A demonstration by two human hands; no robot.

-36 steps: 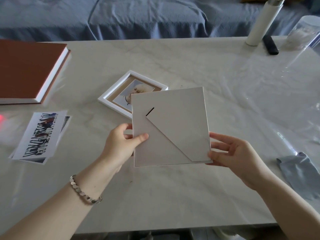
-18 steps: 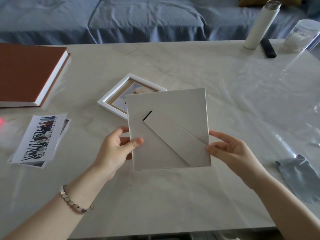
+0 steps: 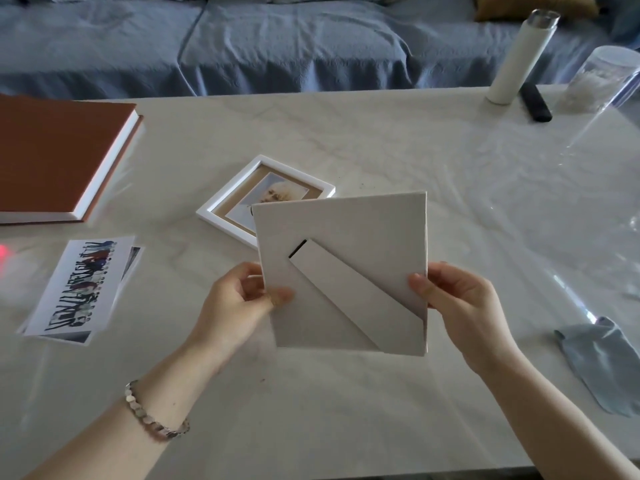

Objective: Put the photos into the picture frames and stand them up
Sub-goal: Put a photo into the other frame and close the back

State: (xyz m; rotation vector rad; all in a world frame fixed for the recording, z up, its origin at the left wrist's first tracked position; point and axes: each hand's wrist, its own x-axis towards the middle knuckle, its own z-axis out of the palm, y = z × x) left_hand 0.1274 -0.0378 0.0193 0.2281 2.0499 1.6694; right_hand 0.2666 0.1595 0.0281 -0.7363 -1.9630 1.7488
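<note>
I hold a white square frame back board point(image 3: 367, 237) above the table, its rear side toward me. A diagonal stand flap point(image 3: 349, 292) on it is lifted away from the board. My left hand point(image 3: 239, 303) pinches the board's left edge. My right hand point(image 3: 460, 306) grips its right edge, thumb on the flap's side. Behind the board a white picture frame point(image 3: 242, 202) lies flat with a photo point(image 3: 277, 195) in a tan mat. Loose photos point(image 3: 81, 285) lie in a small pile at the left.
A brown book point(image 3: 52, 154) rests at the far left. A white bottle point(image 3: 516, 60), a black remote point(image 3: 535, 102) and a clear jar point(image 3: 602, 81) stand at the back right. A grey cloth point(image 3: 602, 368) lies at the right. A blue sofa point(image 3: 277, 43) runs behind the table.
The board has tilted more upright and the stand flap has swung out from it. My right thumb has moved onto the board's right edge.
</note>
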